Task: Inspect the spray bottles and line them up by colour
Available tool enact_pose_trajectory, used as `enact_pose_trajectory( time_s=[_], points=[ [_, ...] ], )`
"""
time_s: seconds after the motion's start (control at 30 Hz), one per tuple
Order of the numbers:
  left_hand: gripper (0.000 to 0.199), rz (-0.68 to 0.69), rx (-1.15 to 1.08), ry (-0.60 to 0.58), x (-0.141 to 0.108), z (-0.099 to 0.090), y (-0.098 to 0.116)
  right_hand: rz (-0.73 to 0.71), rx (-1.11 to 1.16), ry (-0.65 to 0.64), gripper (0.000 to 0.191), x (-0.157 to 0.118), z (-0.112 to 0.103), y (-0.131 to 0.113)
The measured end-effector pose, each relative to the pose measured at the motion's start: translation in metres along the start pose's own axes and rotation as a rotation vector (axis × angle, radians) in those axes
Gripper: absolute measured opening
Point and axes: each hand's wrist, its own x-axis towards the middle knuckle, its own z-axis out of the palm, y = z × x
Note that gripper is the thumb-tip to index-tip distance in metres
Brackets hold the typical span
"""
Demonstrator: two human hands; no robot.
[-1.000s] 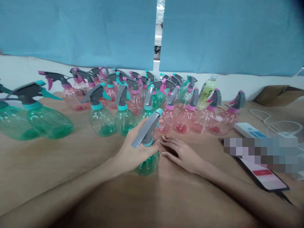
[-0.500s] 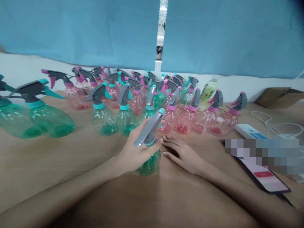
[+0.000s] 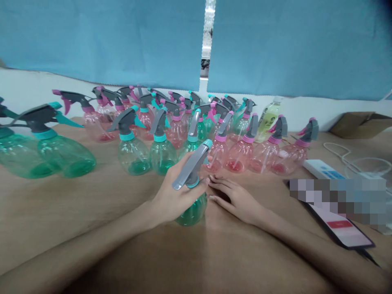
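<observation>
My left hand point(image 3: 173, 194) is wrapped round the neck of a green spray bottle point(image 3: 192, 212) with a grey head and a turquoise nozzle. The bottle stands on the wooden table in front of me, its head tipped toward the upper right. Just right of it, my right hand point(image 3: 237, 198) rests on the table with fingers stretched out and holds nothing. Beyond my hands is a row of other spray bottles, among them a green one point(image 3: 163, 155) and a pink one point(image 3: 240, 157). My left hand's fingers are partly hidden behind the bottle head.
More pink and green spray bottles crowd the back of the table, with a labelled yellow-green bottle point(image 3: 269, 118) among them. At right lie a phone point(image 3: 346, 232), a white device point(image 3: 323, 169), a cable point(image 3: 339, 149) and a cardboard piece point(image 3: 358, 124). Two green bottles point(image 3: 67, 153) stand at left.
</observation>
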Motion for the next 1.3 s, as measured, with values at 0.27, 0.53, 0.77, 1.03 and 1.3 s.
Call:
enact_pose_trajectory(
  time_s=[0.27, 0.53, 0.77, 1.03, 1.3],
  points=[
    [0.039, -0.008, -0.006, 0.007, 0.0000, 0.0002, -0.0013, -0.012, 0.014, 0.026, 0.045, -0.0004, 0.0021, 0.0021],
    [0.027, 0.029, 0.009, 0.022, 0.0033, 0.0008, 0.0017, -0.004, -0.009, 0.001, 0.046, -0.0004, 0.0018, 0.0021],
    [0.020, 0.012, -0.025, 0.007, 0.0037, -0.0002, 0.0070, -0.001, -0.017, 0.000, 0.047, -0.0006, 0.0023, 0.0020],
    [0.019, 0.010, 0.005, 0.020, 0.0040, 0.0012, 0.0067, -0.009, -0.033, 0.005, 0.046, -0.0004, 0.0023, 0.0023],
    [0.033, -0.015, 0.047, 0.029, 0.0006, 0.0051, 0.0025, -0.005, -0.036, 0.003, 0.045, -0.0003, 0.0023, 0.0020]
  ],
)
